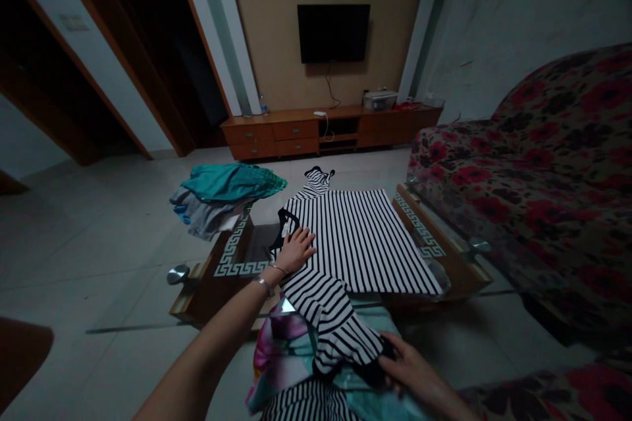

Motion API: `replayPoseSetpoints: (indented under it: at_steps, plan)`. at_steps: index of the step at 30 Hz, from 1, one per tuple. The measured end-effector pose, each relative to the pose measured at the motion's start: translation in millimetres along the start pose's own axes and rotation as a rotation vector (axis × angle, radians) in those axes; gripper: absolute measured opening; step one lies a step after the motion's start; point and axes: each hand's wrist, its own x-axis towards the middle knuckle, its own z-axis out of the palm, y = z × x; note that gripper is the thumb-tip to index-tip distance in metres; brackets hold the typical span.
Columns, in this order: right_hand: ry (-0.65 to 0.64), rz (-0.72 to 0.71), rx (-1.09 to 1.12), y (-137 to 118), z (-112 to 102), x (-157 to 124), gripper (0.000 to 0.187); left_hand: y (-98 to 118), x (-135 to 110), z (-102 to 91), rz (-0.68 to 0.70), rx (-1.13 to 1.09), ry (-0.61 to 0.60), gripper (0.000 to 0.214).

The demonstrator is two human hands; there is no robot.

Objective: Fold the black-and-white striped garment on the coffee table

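A black-and-white striped shirt (360,237) lies spread over a glass-topped coffee table, its black-trimmed neckline toward the left. One sleeve stretches toward the far side; the near sleeve hangs over the table's front edge. My left hand (295,250) rests flat on the shirt close to the neckline, fingers spread. At the near sleeve's black cuff, my right hand (405,368) is closed, gripping the cuff between thumb and fingers. Below the sleeve, near my lap, are a pink and teal floral cloth (284,352) and more striped fabric (309,402).
A pile of teal and grey clothes (217,187) sits at the table's left end. The glass table (232,270) has round metal fittings at its corners. A floral sofa (474,145) stands right. Beyond are a wooden TV cabinet (296,135) and a wall-mounted television (334,33).
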Motion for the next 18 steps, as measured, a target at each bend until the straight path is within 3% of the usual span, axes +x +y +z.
replayPoseSetpoints:
  at_steps: [3, 6, 9, 13, 18]
  plan:
    - [0.149, -0.155, -0.298, 13, -17, -5, 0.045, -9, -14, -3.6, 0.006, 0.036, 0.034, 0.053]
    - [0.389, -0.367, -0.57, 7, -54, -1, 0.035, -26, -38, -3.9, -0.107, 0.073, 0.053, 0.057]
    - [0.551, -0.574, -0.817, -1, -96, 18, 0.037, -41, -60, -0.8, -0.24, 0.067, -0.025, 0.059]
    - [0.57, -0.74, -1.126, 17, -128, 55, 0.039, -49, -78, 2.9, -0.26, 0.078, -0.063, 0.059]
    - [0.576, -0.77, -1.305, 49, -131, 69, 0.048, -46, -66, -5.1, -0.326, 0.085, -0.104, 0.058]
